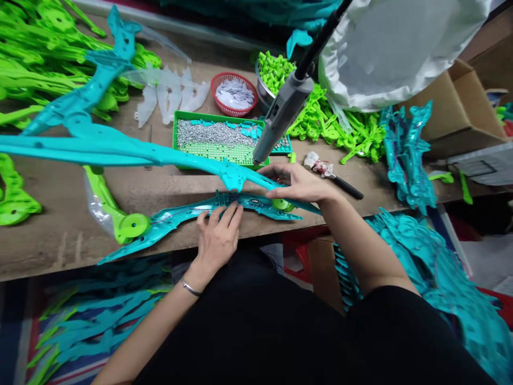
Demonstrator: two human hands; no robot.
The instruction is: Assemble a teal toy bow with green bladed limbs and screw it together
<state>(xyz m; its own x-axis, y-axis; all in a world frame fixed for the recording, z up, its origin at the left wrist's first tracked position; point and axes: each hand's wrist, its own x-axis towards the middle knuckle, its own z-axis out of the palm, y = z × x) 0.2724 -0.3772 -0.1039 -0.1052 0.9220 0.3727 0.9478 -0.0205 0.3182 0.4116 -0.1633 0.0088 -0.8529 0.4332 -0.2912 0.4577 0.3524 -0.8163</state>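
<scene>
My right hand (pixel 298 182) is closed around the right part of a long teal plastic shell half (pixel 188 159), thumb on top, holding it above the bench. Directly below, a second teal shell half (pixel 176 214) lies with its hollow side up, a thin dark wire along it. Green round parts (pixel 134 227) sit at its two ends, the left one with a clear plastic piece beside it. My left hand (pixel 216 235) lies with fingers stretched over the lower shell's middle; its fingertips touch near small dark inner parts, partly hidden.
A grey electric screwdriver (pixel 276 117) hangs above a green tray (pixel 218 152) of screws. Behind are a red basket (pixel 234 112) of pale pieces and piled green parts (pixel 44 69). A black-handled tool (pixel 347 187) lies right; teal shells (pixel 441 267) are stacked below.
</scene>
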